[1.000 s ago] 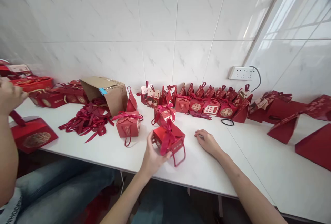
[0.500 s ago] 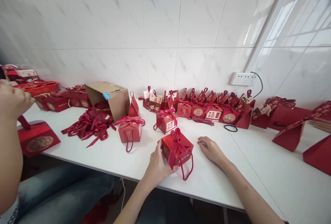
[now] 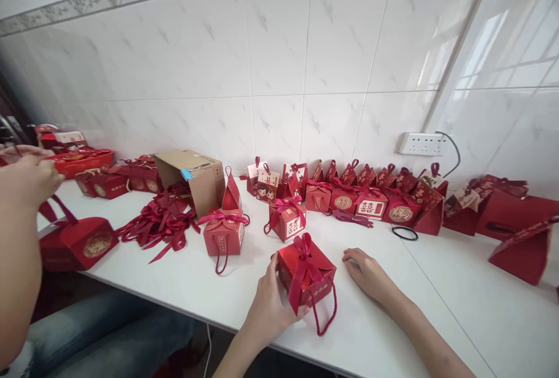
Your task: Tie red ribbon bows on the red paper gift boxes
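Note:
My left hand [image 3: 271, 303] grips a red gift box [image 3: 286, 270] by its left side and lower edge, fingers partly hidden behind it. A dark red ribbon bow is tied on its top, and a cord handle [image 3: 335, 308] hangs down at the front right. Just right of the box, my right hand [image 3: 365, 272] rests loosely on the white table, fingers relaxed and holding nothing. Beyond the held box stand two smaller bow-tied boxes, one with a double-happiness label [image 3: 296, 227] and a plainer box [image 3: 223, 238] to its left.
A ribbon pile [image 3: 163, 221] spills from a cardboard box [image 3: 209, 183]. Rows of red boxes [image 3: 343, 198] line the tiled wall, below a power strip [image 3: 421, 144]. A black ring [image 3: 404, 233] lies at right. At left, another person's hand [image 3: 30, 177] holds a ribbon above a red box [image 3: 81, 247].
The view has tilted up and shifted slightly. My left hand still holds the box and my right hand still rests. The other person's hands have moved, and the red box near them now sits differently.

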{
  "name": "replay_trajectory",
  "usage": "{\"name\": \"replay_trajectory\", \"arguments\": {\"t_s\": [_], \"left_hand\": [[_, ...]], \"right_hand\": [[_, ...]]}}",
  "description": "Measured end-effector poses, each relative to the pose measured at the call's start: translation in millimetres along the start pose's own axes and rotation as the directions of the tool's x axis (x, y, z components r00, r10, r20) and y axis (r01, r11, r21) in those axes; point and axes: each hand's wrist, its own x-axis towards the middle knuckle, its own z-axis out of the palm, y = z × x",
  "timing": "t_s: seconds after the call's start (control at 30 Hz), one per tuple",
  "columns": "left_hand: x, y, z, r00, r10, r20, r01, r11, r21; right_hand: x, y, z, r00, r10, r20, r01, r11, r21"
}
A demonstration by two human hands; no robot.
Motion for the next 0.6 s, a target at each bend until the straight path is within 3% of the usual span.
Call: {"name": "replay_trajectory", "arguments": {"t_s": [0.4,0.6], "left_hand": [[-7,11,-0.5,0.997,-0.066,0.031,0.065,0.997,0.032],[-5,10,1.1,1.000,-0.002,0.015,0.002,0.999,-0.041]], "right_hand": [[0,28,15,1.000,-0.018,-0.022,0.018,1.000,-0.018],[5,44,24,0.999,-0.014,-0.038,0.014,1.000,0.005]]}}
